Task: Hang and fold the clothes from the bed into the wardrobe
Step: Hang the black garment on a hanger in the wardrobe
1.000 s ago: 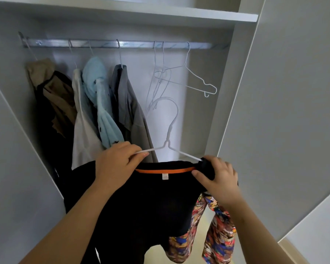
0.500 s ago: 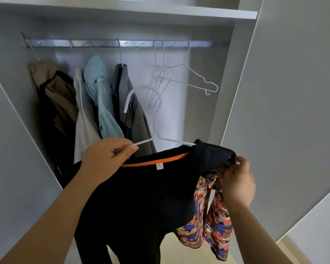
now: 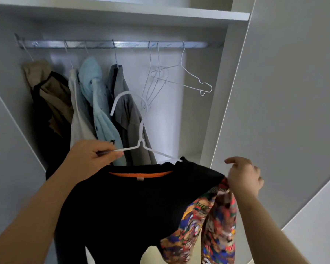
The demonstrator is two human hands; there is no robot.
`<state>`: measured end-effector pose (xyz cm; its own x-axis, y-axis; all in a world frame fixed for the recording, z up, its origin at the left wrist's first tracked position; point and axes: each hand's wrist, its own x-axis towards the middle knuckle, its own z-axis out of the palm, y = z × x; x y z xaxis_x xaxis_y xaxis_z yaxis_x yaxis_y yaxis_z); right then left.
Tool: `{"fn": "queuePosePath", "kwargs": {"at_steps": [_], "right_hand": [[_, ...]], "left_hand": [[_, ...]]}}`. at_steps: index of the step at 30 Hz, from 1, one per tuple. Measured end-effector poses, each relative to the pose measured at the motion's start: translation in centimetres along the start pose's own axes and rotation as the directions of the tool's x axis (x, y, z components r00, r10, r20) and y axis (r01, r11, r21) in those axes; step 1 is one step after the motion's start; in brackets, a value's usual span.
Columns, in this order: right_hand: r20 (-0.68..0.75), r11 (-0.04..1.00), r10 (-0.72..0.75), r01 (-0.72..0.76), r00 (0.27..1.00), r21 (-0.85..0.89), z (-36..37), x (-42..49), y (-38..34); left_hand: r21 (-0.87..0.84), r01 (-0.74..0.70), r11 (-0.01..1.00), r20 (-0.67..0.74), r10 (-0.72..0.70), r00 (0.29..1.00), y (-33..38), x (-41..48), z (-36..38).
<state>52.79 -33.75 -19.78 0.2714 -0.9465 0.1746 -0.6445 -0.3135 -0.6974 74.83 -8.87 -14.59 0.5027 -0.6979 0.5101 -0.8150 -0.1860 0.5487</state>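
Compared with half a second before, the shoulder of the black top with an orange neckband (image 3: 126, 202) lay flatter and lower, no more bunched up. My right hand (image 3: 243, 178) had stayed out at the end of that shoulder, but its index finger now stood lifted. One second before, this hand was pinching the cloth close to the collar. The left hand (image 3: 92, 156) had kept its hold.

The wardrobe was white, with a shelf (image 3: 160, 13) above the shiny metal rail (image 3: 103, 44) and grey doors open on both sides. Under the left part of the rail hung a beige garment (image 3: 36, 73), a white one (image 3: 78, 121), a light blue one (image 3: 91, 80) and a grey one (image 3: 126, 111), close together. Under its right part hung thin empty wire hangers (image 3: 181, 63).

The thin white wire hanger (image 3: 140, 138) was well below the rail, its hook free in front of the grey garment. Its right arm went into the neck of the black top, which hung from it, also well below the rail.

The left hand pinched the left arm of the white hanger between thumb and curled fingers. The right hand, seen from the back, was closed around the top of the many-coloured patterned sleeve (image 3: 217, 221), where it meets the black shoulder; the sleeve hung down from it.
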Motion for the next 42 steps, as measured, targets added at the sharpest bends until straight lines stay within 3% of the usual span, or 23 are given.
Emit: {"fn": "queuePosePath", "kwargs": {"at_steps": [3,6,9,12,18,24,31,37,42], "right_hand": [[0.188,0.968,-0.114,0.066,0.976,0.241,0.0,-0.8,-1.8],[0.407,0.951,-0.308,0.272,0.86,0.145,0.1,-2.3,-3.7],[0.486,0.889,-0.438,0.446,0.756,0.108,-0.5,-3.1,-5.0],[0.499,0.857,-0.47,0.512,0.728,0.06,-0.8,-3.5,-5.7],[0.578,0.947,-0.322,0.238,0.75,0.218,-2.6,-2.5,-4.6],[0.638,0.984,-0.167,0.082,0.752,0.161,-4.9,-0.9,-2.1],[0.625,0.981,0.022,-0.136,0.781,0.135,-4.9,1.6,1.4],[0.692,0.927,0.094,-0.317,0.715,0.201,-2.5,2.6,2.1],[0.749,0.873,0.073,-0.404,0.659,0.271,0.3,4.1,0.3]], "left_hand": [[0.011,0.018,1.0,-0.03,-0.017,0.999,0.7,0.2,0.6],[0.082,0.007,0.997,-0.065,-0.002,0.998,1.6,0.6,1.5],[0.128,-0.016,0.992,-0.002,0.017,1.0,2.3,1.0,2.8],[0.143,-0.043,0.989,0.056,0.035,0.998,3.1,1.2,4.7],[0.1,0.012,0.995,0.154,-0.027,0.988,4.9,1.4,8.8],[-0.049,0.178,0.983,0.351,-0.15,0.924,5.9,2.4,11.3],[-0.034,0.384,0.923,0.169,-0.373,0.912,6.4,2.6,14.3],[0.025,0.5,0.866,0.149,-0.497,0.855,5.9,3.1,15.6],[0.026,0.524,0.851,0.12,-0.523,0.844,3.7,5.6,15.4]]}}
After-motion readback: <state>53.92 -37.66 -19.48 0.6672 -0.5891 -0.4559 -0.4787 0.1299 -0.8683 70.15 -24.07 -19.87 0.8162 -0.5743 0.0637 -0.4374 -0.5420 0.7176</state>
